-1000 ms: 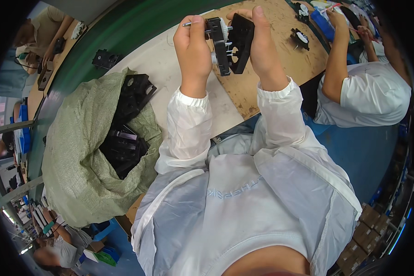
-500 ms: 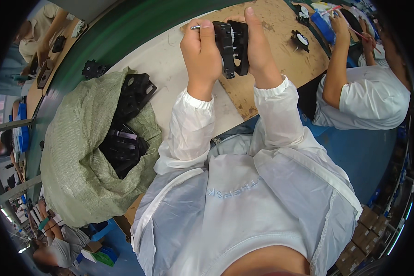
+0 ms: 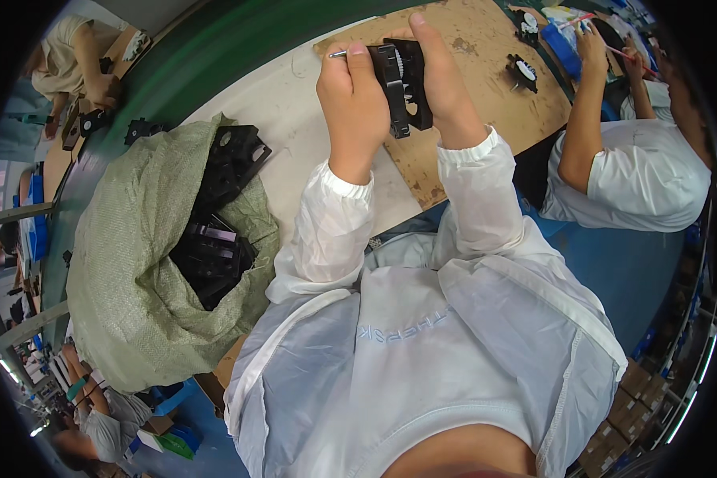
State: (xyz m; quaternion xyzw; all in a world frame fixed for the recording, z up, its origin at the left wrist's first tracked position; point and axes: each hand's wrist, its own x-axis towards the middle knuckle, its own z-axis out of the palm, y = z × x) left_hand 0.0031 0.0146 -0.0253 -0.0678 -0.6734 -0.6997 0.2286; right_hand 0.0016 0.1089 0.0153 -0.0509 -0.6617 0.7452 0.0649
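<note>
Up over the far side of the table, both my hands grip a black plastic housing [image 3: 395,92] with a white toothed gear [image 3: 400,64] visible in its middle gap. My left hand [image 3: 350,115] is closed on the housing's left side, thumb pointing up. A thin metal pin [image 3: 338,54] sticks out leftward beside that thumb; whether it belongs to the housing or is held separately, I cannot tell. On the right side, my right hand [image 3: 448,92] presses against the housing with its thumb extended upward. Most of its fingers are hidden behind the part.
A woven sack [image 3: 127,263] of black plastic parts [image 3: 215,255] stands at my left. Beyond runs a green conveyor belt [image 3: 239,48] carrying a black part [image 3: 142,131]. Two gear assemblies [image 3: 522,72] [image 3: 526,28] lie on the wooden board [image 3: 486,103]. A co-worker [image 3: 637,167] sits at right.
The black part on the green belt has shifted left, toward the sack's far side. My hands and the housing have tilted slightly. At upper left, a person's arm has moved to a part.
</note>
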